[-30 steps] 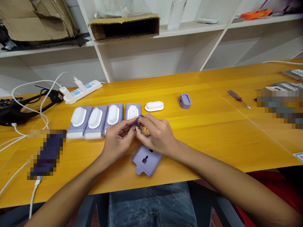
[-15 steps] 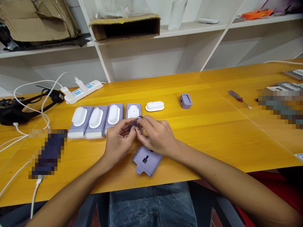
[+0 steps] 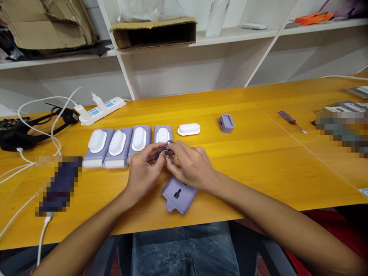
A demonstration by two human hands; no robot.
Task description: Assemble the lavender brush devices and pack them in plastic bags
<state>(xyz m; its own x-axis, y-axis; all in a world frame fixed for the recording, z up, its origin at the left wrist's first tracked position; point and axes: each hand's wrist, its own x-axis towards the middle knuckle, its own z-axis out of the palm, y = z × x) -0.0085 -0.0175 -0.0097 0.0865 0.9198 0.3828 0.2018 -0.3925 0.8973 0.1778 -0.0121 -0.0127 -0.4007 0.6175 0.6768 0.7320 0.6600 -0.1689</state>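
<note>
Panel (image 3: 183, 197) in purple lies loose on the counter (image 3: 258, 165) nearest me, and past it my left hand (image 3: 143, 168) and right hand (image 3: 194, 164) share a narrow, pinching grip on one dark looped piece (image 3: 169, 154). Beyond, four purple units (image 3: 126, 147) bearing white pieces (image 3: 117, 143) lie in a row, seemingly finished, the last partly hidden, whereas a loose white oval (image 3: 189, 129) and, to its right, a purple block (image 3: 227, 123) suggest one set left to join.

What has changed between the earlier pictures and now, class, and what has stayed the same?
Very little: the small dark part, held by the left hand and right hand, appears slightly shifted, showing more of its curved edge. Nothing is visibly taken up or let go. The purple panel, white oval piece and screwdriver stayed put.
</note>
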